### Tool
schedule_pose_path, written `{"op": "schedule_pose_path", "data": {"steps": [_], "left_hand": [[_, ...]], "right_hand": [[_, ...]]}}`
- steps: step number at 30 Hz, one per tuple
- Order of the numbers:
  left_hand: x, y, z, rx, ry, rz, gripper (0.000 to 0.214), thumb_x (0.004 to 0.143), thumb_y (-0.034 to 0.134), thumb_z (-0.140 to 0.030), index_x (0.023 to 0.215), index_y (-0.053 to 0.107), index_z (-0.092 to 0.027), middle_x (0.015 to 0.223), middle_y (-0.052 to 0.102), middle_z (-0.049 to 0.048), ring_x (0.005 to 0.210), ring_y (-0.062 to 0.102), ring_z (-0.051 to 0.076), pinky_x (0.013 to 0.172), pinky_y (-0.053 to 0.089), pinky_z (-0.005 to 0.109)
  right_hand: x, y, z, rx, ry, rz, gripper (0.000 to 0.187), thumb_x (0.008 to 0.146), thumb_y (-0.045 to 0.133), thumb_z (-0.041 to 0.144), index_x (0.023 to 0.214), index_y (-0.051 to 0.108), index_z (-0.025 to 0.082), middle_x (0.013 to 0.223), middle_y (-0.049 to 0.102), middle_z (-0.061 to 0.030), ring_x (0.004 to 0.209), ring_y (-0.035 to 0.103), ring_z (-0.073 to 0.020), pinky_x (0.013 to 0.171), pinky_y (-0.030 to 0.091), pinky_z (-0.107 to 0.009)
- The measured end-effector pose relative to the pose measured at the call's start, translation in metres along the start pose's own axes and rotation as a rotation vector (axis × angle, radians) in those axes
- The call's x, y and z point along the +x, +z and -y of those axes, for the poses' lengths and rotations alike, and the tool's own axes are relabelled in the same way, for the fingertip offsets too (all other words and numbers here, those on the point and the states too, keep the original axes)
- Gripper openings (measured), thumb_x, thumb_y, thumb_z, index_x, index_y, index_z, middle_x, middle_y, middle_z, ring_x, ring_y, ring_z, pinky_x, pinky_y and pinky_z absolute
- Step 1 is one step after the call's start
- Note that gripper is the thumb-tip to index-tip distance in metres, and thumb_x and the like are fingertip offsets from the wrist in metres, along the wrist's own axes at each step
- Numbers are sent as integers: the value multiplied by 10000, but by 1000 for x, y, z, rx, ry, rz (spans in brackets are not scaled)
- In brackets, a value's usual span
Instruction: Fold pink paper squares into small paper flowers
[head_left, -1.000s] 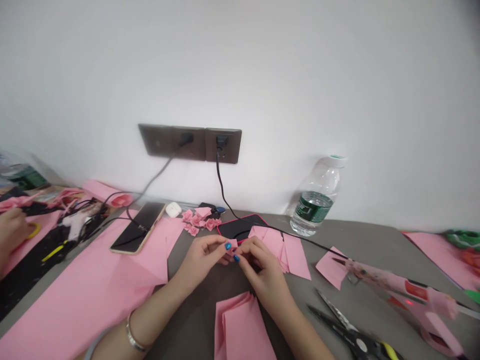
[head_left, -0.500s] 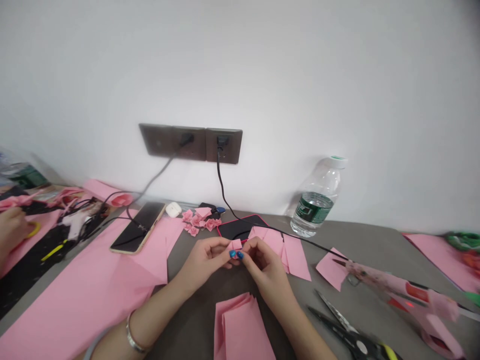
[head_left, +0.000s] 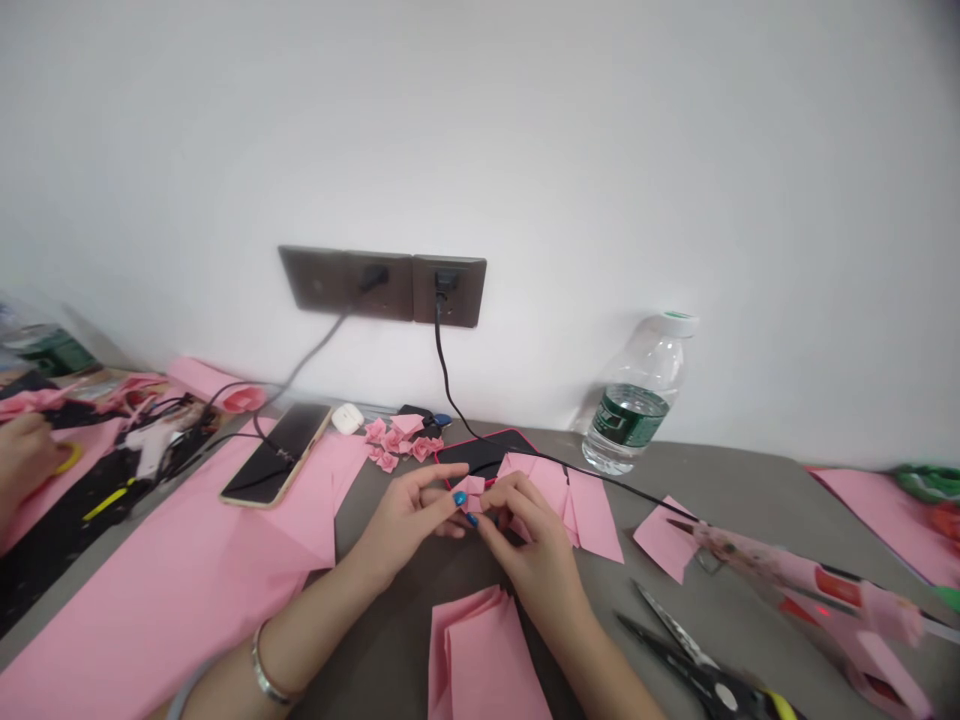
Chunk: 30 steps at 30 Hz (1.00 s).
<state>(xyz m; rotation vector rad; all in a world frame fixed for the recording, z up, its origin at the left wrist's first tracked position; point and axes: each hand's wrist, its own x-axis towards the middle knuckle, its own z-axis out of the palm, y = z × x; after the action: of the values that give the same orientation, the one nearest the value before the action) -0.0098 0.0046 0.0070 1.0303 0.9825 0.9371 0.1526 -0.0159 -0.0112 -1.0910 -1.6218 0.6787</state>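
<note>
Between my two hands is a small folded piece of pink paper [head_left: 471, 494]. My left hand [head_left: 409, 518] pinches its left side, thumb in front and index finger stretched along the top. Thumb and fingers of my right hand [head_left: 529, 530] close on its right edge. Below the hands lies a stack of folded pink sheets [head_left: 487, 655]. Just beyond them are pink paper pieces [head_left: 592, 510] and a black tablet-like pad [head_left: 480, 455] with a red rim. Several small pink paper flowers [head_left: 397, 442] sit behind my left hand.
To the right lie open scissors [head_left: 690, 660], a pink glue gun [head_left: 817, 585] with a cord, and a pink square [head_left: 666, 538]. A water bottle [head_left: 634, 400] stands by the wall. A phone [head_left: 279, 455] rests on large pink paper [head_left: 187, 580]. Another person's hand [head_left: 26, 465] is far left.
My left index finger has straightened over the folded paper, and my right thumb has shifted slightly down from it. More of the paper's folded face shows between my hands.
</note>
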Motion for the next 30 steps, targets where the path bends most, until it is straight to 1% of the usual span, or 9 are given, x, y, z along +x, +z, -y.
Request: {"op": "schedule_pose_path", "data": {"steps": [4, 9, 13, 16, 20, 22, 24, 27, 30], "left_hand": [[0, 1, -1, 3, -15, -9, 547, 746, 763, -360, 1212, 626, -109, 672, 709, 14, 581, 662, 116, 657, 580, 239], [1, 2, 0, -21, -18, -35, 498, 737, 771, -356, 1155, 659, -111, 623, 688, 3, 599, 659, 123, 633, 572, 226], [1, 3, 2, -53, 4, -49, 463, 720, 783, -358, 1104, 688, -118, 651, 709, 13, 618, 673, 128, 649, 579, 237], [1, 3, 1, -49, 20, -59, 425, 712, 787, -372, 1043, 710, -117, 709, 742, 43, 668, 692, 148, 650, 581, 239], [1, 2, 1, -25, 36, 0, 371, 719, 781, -377, 971, 729, -109, 773, 765, 79, 732, 710, 175, 647, 574, 233], [2, 0, 2, -8, 53, 37, 358, 735, 766, -379, 970, 732, -110, 800, 771, 93, 763, 718, 187, 650, 570, 230], [2, 0, 2, 6, 61, 39, 355, 737, 763, -380, 973, 735, -117, 817, 774, 95, 773, 723, 196, 651, 571, 235], [1, 1, 2, 11, 51, 30, 366, 727, 768, -389, 977, 736, -125, 830, 774, 94, 782, 726, 205, 655, 576, 246], [0, 2, 0, 16, 41, 22, 374, 724, 770, -391, 981, 735, -121, 818, 771, 91, 777, 721, 203, 653, 577, 248]], "right_hand": [[1, -1, 2, -2, -7, 11, 122, 836, 592, 117, 773, 617, 219, 809, 534, -14, 653, 495, -147, 562, 402, -253], [1, -2, 6, -6, -12, 50, 112, 872, 562, 164, 788, 605, 225, 818, 528, -27, 689, 515, -164, 571, 421, -257], [-1, -2, 5, 7, 3, 33, 116, 888, 554, 190, 781, 587, 217, 816, 537, -34, 694, 522, -171, 597, 426, -268], [0, -1, 1, 6, 29, -1, 109, 880, 584, 217, 774, 608, 212, 818, 555, -40, 666, 519, -170, 574, 416, -269], [2, 0, 0, 55, 68, -40, 183, 880, 605, 318, 734, 610, 208, 773, 560, -43, 661, 531, -181, 540, 409, -266], [2, 0, 0, 87, 89, -46, 243, 875, 615, 377, 703, 598, 206, 744, 551, -41, 664, 537, -187, 530, 411, -264], [3, 0, 1, 104, 110, -42, 264, 866, 622, 408, 700, 596, 204, 735, 552, -39, 650, 535, -184, 529, 419, -264], [3, 0, 0, 125, 129, -42, 244, 859, 632, 402, 720, 593, 204, 728, 557, -33, 629, 527, -176, 534, 427, -263], [3, 0, 0, 136, 106, -48, 210, 864, 625, 363, 727, 600, 206, 723, 560, -31, 628, 523, -175, 532, 422, -261]]}}
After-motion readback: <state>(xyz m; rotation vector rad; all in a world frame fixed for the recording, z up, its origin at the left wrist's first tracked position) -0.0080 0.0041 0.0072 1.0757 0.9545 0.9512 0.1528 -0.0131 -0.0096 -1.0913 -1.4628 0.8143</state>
